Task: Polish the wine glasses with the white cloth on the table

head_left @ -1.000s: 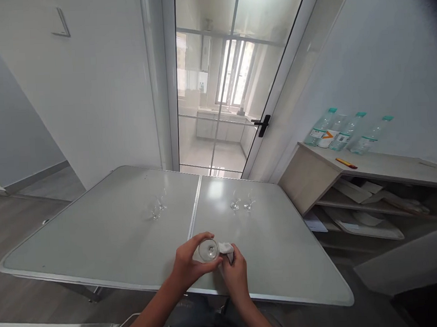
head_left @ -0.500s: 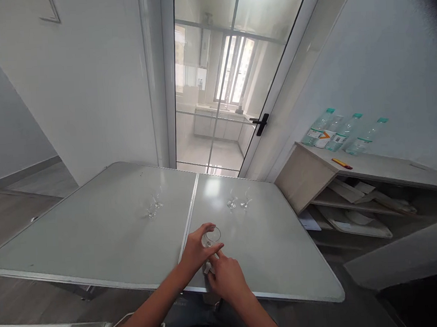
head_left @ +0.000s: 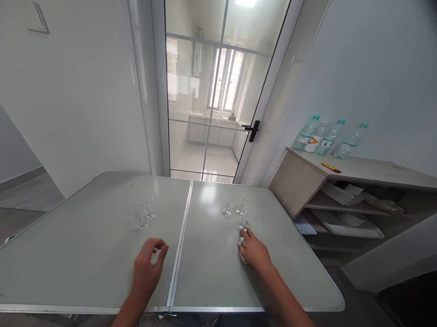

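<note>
My right hand (head_left: 255,250) is over the right half of the table, its fingertips at the foot of a clear stemmed glass (head_left: 245,224) at table height. A crumpled white cloth (head_left: 241,242) is tucked in the same hand, partly hidden by the palm. Two more stemmed glasses, one glass (head_left: 227,211) and another glass (head_left: 241,211), stand just beyond. My left hand (head_left: 147,266) is above the left half, thumb and fingers curved with a gap and nothing between them. Beyond it are two small clear glasses, a nearer glass (head_left: 141,225) and a farther glass (head_left: 150,215).
A metal seam (head_left: 180,236) divides the grey-green table (head_left: 84,258). To the right, a wooden shelf unit (head_left: 300,178) carries several plastic bottles (head_left: 325,141) and a yellow-red item (head_left: 330,167). Behind the table is a glazed door with a black handle (head_left: 252,129).
My hands have parted. The left let go of the clear glass and moved left. The right carried the glass and white cloth forward and right, towards the two right-hand glasses.
</note>
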The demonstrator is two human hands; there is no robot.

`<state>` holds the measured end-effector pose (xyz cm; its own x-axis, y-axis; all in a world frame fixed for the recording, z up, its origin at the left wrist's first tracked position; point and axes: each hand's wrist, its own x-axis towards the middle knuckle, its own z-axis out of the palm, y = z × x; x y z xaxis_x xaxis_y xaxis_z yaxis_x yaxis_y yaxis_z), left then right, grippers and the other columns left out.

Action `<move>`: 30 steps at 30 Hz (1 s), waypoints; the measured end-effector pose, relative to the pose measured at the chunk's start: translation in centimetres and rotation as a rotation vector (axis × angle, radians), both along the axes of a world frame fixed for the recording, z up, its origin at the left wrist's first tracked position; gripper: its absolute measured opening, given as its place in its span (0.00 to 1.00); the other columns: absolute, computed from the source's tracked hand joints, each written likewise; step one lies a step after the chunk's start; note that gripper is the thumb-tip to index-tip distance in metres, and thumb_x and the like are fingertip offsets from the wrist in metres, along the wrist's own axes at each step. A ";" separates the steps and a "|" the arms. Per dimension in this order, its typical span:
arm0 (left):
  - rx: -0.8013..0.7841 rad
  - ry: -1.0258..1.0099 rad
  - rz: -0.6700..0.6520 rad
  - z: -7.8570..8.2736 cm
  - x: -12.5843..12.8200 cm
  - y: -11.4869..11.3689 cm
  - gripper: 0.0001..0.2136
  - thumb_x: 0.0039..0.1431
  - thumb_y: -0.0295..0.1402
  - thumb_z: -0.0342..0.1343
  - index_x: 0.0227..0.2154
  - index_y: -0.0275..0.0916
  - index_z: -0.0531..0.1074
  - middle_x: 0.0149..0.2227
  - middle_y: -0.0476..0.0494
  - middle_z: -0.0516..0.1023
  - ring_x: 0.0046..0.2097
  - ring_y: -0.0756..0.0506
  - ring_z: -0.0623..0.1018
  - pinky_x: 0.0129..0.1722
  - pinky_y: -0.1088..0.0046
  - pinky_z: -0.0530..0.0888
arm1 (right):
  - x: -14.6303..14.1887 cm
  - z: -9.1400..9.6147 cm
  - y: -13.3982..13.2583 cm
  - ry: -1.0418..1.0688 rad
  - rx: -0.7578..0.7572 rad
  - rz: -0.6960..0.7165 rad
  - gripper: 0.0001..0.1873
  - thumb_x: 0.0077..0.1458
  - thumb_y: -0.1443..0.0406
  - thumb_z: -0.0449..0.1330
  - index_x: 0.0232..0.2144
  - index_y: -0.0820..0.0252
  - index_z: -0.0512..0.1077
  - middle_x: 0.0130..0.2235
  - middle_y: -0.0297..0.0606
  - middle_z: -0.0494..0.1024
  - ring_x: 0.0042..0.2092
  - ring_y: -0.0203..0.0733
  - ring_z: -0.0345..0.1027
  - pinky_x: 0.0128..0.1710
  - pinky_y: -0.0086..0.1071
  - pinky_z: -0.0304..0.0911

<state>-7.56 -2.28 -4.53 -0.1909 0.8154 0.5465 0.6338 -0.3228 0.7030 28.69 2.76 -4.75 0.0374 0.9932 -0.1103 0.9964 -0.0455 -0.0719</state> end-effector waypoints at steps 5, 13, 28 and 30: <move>0.118 -0.012 0.541 0.3 -4.9 -0.3 0.16 0.62 0.49 0.55 0.39 0.40 0.68 0.39 0.42 0.69 0.42 0.40 0.72 0.46 0.58 0.71 | 0.7 -0.4 1.2 0.083 0.033 -0.023 0.36 0.59 0.65 0.50 0.69 0.62 0.58 0.71 0.52 0.55 0.54 0.61 0.74 0.49 0.49 0.66; -0.123 -0.205 0.490 0.1 -7.9 3.1 0.46 0.40 0.58 0.68 0.59 0.38 0.60 0.58 0.34 0.66 0.54 0.33 0.73 0.53 0.49 0.74 | 0.4 -0.2 1.1 0.076 0.055 -0.079 0.35 0.57 0.67 0.51 0.67 0.64 0.61 0.71 0.52 0.56 0.53 0.58 0.75 0.48 0.45 0.67; -0.227 -0.346 0.270 -1.1 -6.2 6.5 0.36 0.54 0.53 0.62 0.60 0.41 0.58 0.58 0.30 0.74 0.60 0.33 0.75 0.60 0.50 0.70 | 3.0 -1.7 -6.0 1.304 0.043 -0.327 0.32 0.44 0.37 0.62 0.34 0.56 0.81 0.37 0.46 0.81 0.41 0.57 0.75 0.41 0.43 0.72; -0.246 -0.361 0.272 -1.0 -6.2 6.9 0.37 0.53 0.53 0.62 0.61 0.40 0.58 0.58 0.30 0.74 0.59 0.33 0.75 0.59 0.51 0.70 | 2.9 -1.5 -6.3 1.352 0.011 -0.317 0.30 0.39 0.37 0.66 0.28 0.55 0.80 0.31 0.45 0.79 0.36 0.56 0.74 0.36 0.41 0.71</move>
<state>-13.73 4.67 -5.52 -0.5554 0.8059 0.2049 0.3749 0.0227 0.9268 31.61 -3.59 -6.21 0.1304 0.9635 -0.2337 0.1009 -0.2474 -0.9636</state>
